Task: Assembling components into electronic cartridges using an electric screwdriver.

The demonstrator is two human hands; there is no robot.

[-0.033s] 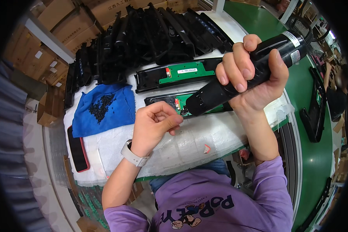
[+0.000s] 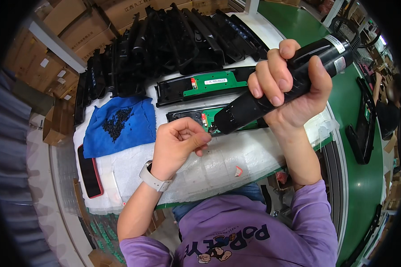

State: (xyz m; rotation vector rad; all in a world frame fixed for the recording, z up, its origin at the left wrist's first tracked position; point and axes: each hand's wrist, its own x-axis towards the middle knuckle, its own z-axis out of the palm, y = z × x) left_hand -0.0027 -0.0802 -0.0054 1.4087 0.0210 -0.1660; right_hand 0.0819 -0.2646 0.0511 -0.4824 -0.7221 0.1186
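Observation:
My right hand is wrapped round a black electric screwdriver, which slants down to the left. Its nose is over the nearer black housing, where part of a green circuit board shows; the exact tip is hard to make out. Beside that tip, my left hand is closed in a pinch at the housing's near edge. Whatever its fingertips hold is too small to name. A second black housing with a green board lies just beyond. Small black screws are heaped on a blue cloth to the left.
Many black housings are piled along the table's far side. A phone with a red edge lies at the left on the white-covered table. To the right, another housing rests on a green surface. Cardboard boxes stand behind.

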